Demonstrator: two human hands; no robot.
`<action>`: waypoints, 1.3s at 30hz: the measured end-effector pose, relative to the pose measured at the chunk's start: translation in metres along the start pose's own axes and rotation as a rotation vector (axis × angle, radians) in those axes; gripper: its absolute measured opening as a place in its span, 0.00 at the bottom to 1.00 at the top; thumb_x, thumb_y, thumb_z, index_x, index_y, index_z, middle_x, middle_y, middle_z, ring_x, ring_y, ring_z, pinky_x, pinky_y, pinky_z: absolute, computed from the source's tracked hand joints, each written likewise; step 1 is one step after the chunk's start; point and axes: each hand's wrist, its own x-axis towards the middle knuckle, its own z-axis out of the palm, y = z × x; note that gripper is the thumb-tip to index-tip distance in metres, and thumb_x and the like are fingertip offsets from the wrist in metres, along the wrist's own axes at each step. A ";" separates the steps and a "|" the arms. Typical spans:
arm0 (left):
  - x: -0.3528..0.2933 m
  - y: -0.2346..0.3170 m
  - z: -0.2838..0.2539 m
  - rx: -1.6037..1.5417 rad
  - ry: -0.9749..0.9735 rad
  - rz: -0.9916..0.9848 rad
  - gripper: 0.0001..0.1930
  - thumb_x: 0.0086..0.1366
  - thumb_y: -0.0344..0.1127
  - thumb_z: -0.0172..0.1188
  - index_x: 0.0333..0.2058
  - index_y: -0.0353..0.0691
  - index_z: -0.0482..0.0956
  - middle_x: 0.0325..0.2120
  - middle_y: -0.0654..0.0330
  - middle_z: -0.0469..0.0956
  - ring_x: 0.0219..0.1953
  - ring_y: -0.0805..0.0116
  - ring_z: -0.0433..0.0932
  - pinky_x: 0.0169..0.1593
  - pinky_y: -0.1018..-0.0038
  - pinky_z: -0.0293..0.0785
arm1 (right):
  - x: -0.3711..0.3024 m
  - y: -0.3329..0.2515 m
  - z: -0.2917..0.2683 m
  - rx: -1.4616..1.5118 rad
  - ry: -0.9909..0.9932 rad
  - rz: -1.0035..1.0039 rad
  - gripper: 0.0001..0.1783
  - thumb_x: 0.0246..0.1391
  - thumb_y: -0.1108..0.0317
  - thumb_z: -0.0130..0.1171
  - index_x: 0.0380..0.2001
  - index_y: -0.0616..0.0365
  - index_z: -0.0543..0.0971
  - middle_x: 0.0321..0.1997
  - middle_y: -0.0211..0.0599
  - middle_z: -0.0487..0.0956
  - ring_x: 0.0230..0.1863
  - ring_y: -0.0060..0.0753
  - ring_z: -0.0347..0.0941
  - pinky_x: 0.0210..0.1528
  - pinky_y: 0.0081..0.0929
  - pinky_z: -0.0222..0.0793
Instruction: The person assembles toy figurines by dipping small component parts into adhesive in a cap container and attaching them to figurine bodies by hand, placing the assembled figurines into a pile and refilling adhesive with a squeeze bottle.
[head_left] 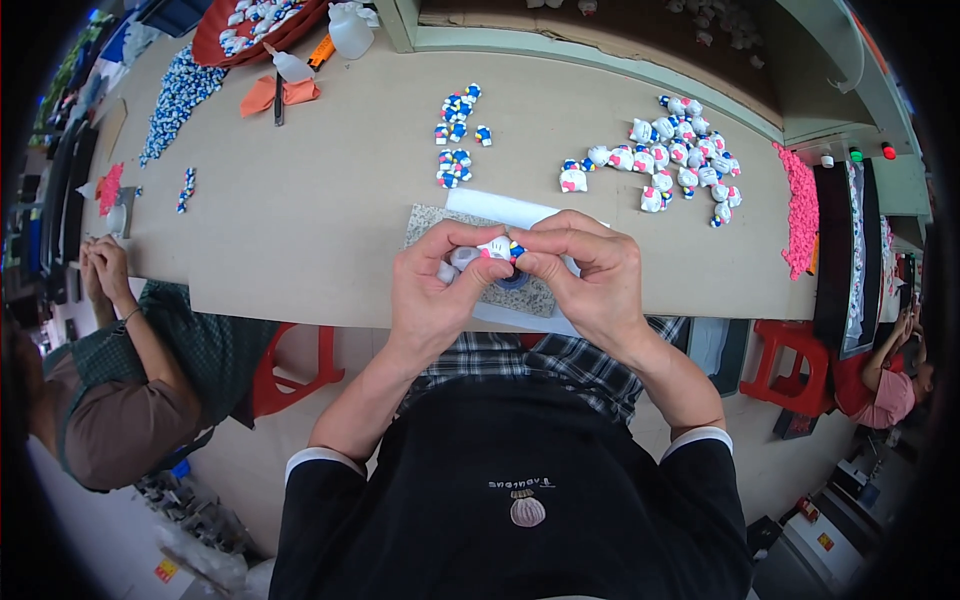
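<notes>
Partly, left hand and right hand hide a figurine

White figurine partly behind left hand and right hand, red basket partly beyond the top edge.

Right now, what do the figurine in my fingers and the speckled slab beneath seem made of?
Figurine: likely painted plastic or resin, smooth, judging by its even white and bright patches. Slab: perhaps matte stone or imitation, given grey speckles.
</notes>
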 end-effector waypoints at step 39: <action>-0.001 0.004 -0.045 -0.470 0.032 -0.297 0.16 0.61 0.27 0.53 0.49 0.32 0.69 0.42 0.56 0.73 0.41 0.67 0.75 0.42 0.79 0.72 | 0.041 -0.013 -0.015 -0.353 -0.369 0.132 0.08 0.43 0.76 0.57 0.30 0.64 0.80 0.27 0.44 0.77 0.27 0.39 0.74 0.32 0.31 0.69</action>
